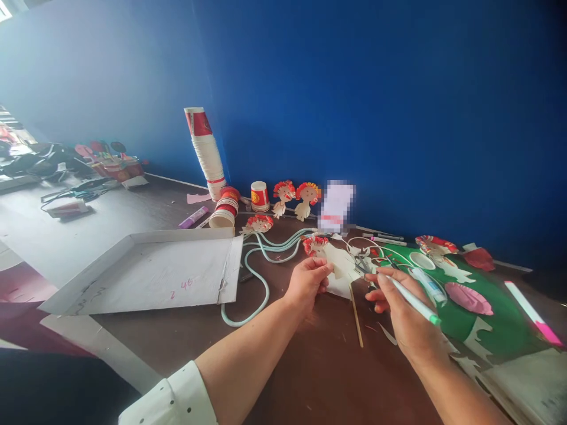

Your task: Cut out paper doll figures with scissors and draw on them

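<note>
My left hand (pixel 309 284) pinches a white paper piece (pixel 340 261) between thumb and fingers, over the dark brown table. To its right, my right hand (pixel 401 301) has its fingers closed around a white marker with a green end (pixel 414 300). Metal scissors (pixel 361 267) appear near those fingertips, beside the paper; their handles are mostly hidden. A thin wooden stick (pixel 357 316) lies below the paper. Just behind my left hand is a paper figure with red curled hair (pixel 314 246).
A white tray (pixel 155 271) lies left, beside a pale blue cable (pixel 264 289). Behind stand a tall cup stack (pixel 206 153), an upturned cup (pixel 259 196) and paper figures (pixel 306 200) near the blue wall. A green sheet (pixel 505 321) with craft pieces lies right.
</note>
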A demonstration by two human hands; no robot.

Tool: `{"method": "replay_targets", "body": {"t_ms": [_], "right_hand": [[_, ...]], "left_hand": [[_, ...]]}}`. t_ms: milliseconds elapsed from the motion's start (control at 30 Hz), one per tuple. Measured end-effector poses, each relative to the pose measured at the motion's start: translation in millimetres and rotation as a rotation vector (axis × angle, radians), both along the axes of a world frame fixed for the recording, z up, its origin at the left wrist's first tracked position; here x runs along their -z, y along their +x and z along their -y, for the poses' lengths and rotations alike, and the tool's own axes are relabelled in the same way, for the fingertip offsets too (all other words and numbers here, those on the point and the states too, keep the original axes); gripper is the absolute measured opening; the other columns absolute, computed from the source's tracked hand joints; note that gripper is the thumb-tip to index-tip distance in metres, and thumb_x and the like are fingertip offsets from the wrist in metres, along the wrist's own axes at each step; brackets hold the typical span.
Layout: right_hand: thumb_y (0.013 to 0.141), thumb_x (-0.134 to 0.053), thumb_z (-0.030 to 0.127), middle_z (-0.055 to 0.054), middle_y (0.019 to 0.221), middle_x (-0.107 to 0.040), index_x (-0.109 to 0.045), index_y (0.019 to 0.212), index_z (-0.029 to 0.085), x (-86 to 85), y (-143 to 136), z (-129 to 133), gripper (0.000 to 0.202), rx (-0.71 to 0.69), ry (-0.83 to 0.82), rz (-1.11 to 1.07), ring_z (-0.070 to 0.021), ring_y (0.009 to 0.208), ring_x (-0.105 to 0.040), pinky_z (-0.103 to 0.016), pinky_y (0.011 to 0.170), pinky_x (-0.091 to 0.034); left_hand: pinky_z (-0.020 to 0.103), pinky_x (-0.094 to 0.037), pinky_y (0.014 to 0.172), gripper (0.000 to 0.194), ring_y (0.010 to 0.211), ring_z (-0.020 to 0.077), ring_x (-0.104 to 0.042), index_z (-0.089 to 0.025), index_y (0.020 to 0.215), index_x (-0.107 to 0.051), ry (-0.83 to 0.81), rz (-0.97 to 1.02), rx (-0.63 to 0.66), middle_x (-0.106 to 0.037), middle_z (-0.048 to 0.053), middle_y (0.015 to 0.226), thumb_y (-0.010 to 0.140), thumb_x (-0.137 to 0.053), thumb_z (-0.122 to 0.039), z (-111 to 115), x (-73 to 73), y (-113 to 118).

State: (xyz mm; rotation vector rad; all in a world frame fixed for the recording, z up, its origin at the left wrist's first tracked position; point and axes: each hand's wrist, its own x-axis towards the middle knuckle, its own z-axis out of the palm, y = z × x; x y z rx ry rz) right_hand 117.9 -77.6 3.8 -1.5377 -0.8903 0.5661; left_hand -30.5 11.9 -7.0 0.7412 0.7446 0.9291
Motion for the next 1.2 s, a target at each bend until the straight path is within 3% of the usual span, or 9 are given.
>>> {"method": "replay_targets", "body": {"t_ms": [167,300,433,567,733,900,1033,1200], "right_hand": [[0.076,-0.070,0.049,0.001,0.060,-0.063,-0.059,0.108,0.022,3.6,-5,1,0.043,-0.095,-0.100,0.006,-0.0139,0.054,-0.055,-0.019,0.043,-0.040],[0.074,-0.072,0.046,0.004,0.058,-0.059,-0.059,0.102,0.023,6.3,-6,-2,0.039,-0.088,-0.081,-0.077,-0.0123,0.053,-0.053,-0.018,0.043,-0.038],[0.072,-0.076,0.042,0.005,0.061,-0.059,-0.057,0.096,0.023,5.7,-11,-4,0.036,-0.022,0.003,-0.188,-0.0102,0.052,-0.053,-0.016,0.041,-0.036],[0.072,-0.075,0.043,0.005,0.064,-0.062,-0.057,0.098,0.025,4.0,-20,-2,0.036,-0.006,-0.013,-0.188,-0.0110,0.052,-0.055,-0.018,0.044,-0.041],[0.076,-0.070,0.050,0.003,0.062,-0.063,-0.058,0.100,0.022,1.4,-28,-1,0.039,-0.052,-0.036,-0.084,-0.0144,0.054,-0.058,-0.020,0.045,-0.042],[0.085,-0.058,0.050,-0.004,0.087,-0.070,-0.059,0.110,0.024,0.3,-24,3,0.035,-0.047,-0.037,0.085,-0.0154,0.059,-0.060,-0.025,0.046,-0.047],[0.090,-0.053,0.045,-0.005,0.093,-0.068,-0.061,0.118,0.026,3.5,-20,8,0.035,-0.059,0.036,0.316,-0.0178,0.064,-0.063,-0.031,0.057,-0.053],[0.090,-0.056,0.033,-0.007,0.107,-0.066,-0.065,0.116,0.026,4.5,-22,11,0.028,-0.102,0.212,0.558,-0.0226,0.086,-0.066,-0.038,0.076,-0.055]], "left_hand": [[0.018,-0.024,0.042,0.039,0.044,0.0030,-0.037,-0.014,0.075,-0.057,0.031,-0.013,0.021,-0.048,-0.006,0.056,0.054,-0.082,-0.036,2,-1.2,0],[0.018,-0.028,0.044,0.040,0.047,0.0034,-0.041,-0.013,0.080,-0.061,0.035,-0.015,0.061,-0.051,-0.004,0.060,0.057,-0.081,-0.039,5,-2.8,0],[0.018,-0.036,0.049,0.048,0.056,0.0051,-0.049,-0.014,0.095,-0.065,0.052,-0.011,0.205,-0.059,0.001,0.075,0.060,-0.080,-0.044,12,-4.8,1],[0.019,-0.035,0.047,0.044,0.051,0.0054,-0.046,-0.013,0.085,-0.063,0.106,-0.069,0.301,-0.056,0.000,0.068,0.058,-0.081,-0.043,18,-1.3,4],[0.018,-0.030,0.045,0.036,0.046,0.0045,-0.041,-0.014,0.071,-0.060,0.086,-0.127,0.205,-0.047,-0.004,0.054,0.065,-0.076,-0.045,15,6.1,5],[0.017,-0.037,0.047,0.034,0.055,0.0060,-0.049,-0.013,0.077,-0.062,0.057,0.000,0.142,-0.058,0.002,0.070,0.063,-0.078,-0.040,11,3.9,3],[0.016,-0.039,0.046,0.031,0.058,0.0065,-0.052,-0.013,0.082,-0.063,0.070,-0.003,0.148,-0.066,0.007,0.084,0.066,-0.077,-0.036,8,0.5,2],[0.017,-0.041,0.045,0.023,0.055,0.0058,-0.052,-0.012,0.077,-0.063,0.062,-0.018,0.119,-0.067,0.008,0.084,0.067,-0.076,-0.029,7,0.0,2]]}}
